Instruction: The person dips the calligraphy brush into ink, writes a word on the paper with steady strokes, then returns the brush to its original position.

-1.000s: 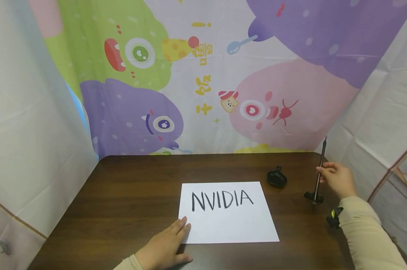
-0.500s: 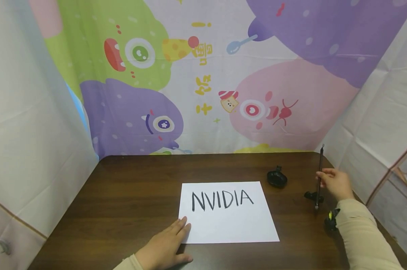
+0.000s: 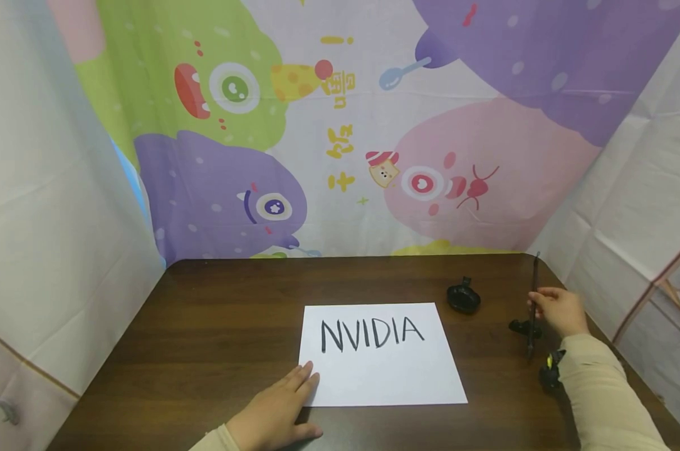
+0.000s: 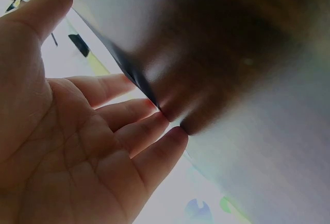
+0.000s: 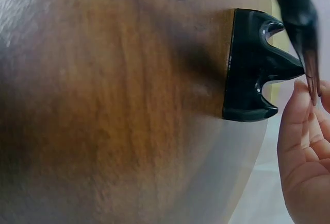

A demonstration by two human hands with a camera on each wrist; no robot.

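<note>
My right hand (image 3: 559,310) pinches a dark writing brush (image 3: 533,313) near the table's right edge. A black brush rest (image 3: 521,327) stands on the table right by the brush. In the right wrist view the brush rest (image 5: 247,69) shows pronged notches, and the brush (image 5: 300,23) passes by its prong tips; I cannot tell if they touch. Fingers outstretched, my left hand (image 3: 277,404) rests at the lower left edge of a white sheet of paper (image 3: 385,376) lettered "NVIDIA" in black. In the left wrist view my left hand (image 4: 87,152) shows its palm, fingertips on the table.
A small black ink dish (image 3: 463,299) sits beyond the paper's far right corner. The brown wooden table (image 3: 221,326) ends against a printed cloth (image 3: 340,225) at the back. Pale cloth walls (image 3: 63,188) flank both sides.
My right hand has moved slightly lower and toward me, bringing the brush down over the brush rest. My left hand and the paper have stayed put.
</note>
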